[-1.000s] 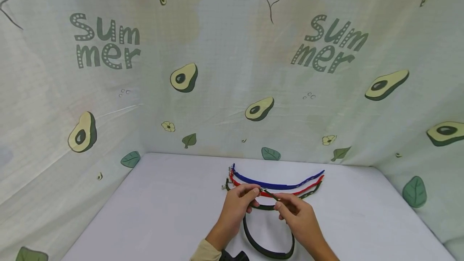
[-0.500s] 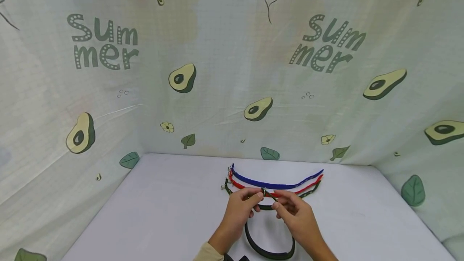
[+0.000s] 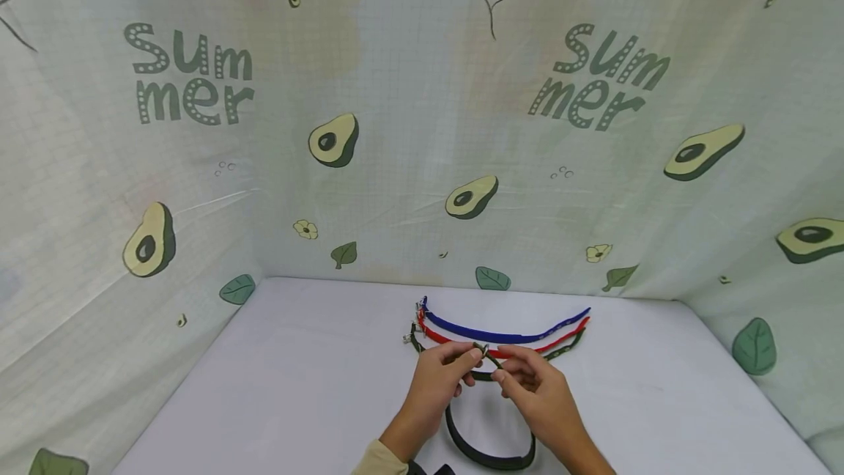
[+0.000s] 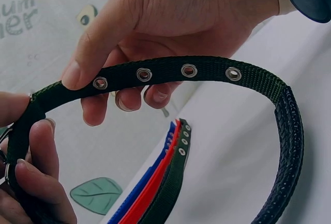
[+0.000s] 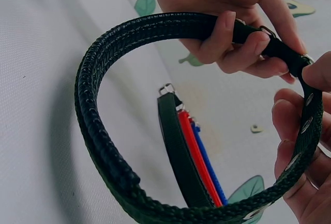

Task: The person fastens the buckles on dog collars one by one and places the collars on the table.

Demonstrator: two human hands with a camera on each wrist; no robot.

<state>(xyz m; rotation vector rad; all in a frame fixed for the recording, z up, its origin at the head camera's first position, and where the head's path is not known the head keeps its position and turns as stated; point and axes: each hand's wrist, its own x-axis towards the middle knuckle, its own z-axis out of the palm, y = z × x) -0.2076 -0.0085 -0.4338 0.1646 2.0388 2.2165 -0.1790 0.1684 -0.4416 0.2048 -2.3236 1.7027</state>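
Note:
A dark green pet collar [image 3: 491, 462] hangs as a loop below both hands, above the white table. My left hand [image 3: 431, 381] pinches it near its metal buckle [image 5: 268, 31]; fingers curl round the band in the right wrist view. My right hand [image 3: 543, 394] pinches the eyelet strap [image 4: 165, 71], thumb on one face and fingers behind. Several metal eyelets run along this strap, and the padded part [image 5: 93, 94] forms the rest of the loop. Fingertips of the two hands are close together. How far the strap passes through the buckle is partly hidden by fingers.
Behind the hands a blue collar [image 3: 481, 333], a red collar [image 3: 550, 347] and a dark green collar [image 3: 565, 349] lie side by side on the white table [image 3: 297, 387]. A printed cloth [image 3: 395, 94] forms the backdrop at the back and sides.
My left hand has shifted slightly right, closer to my right hand. The metal piece between the fingertips now sits a little farther right, and my right thumb has moved slightly left.

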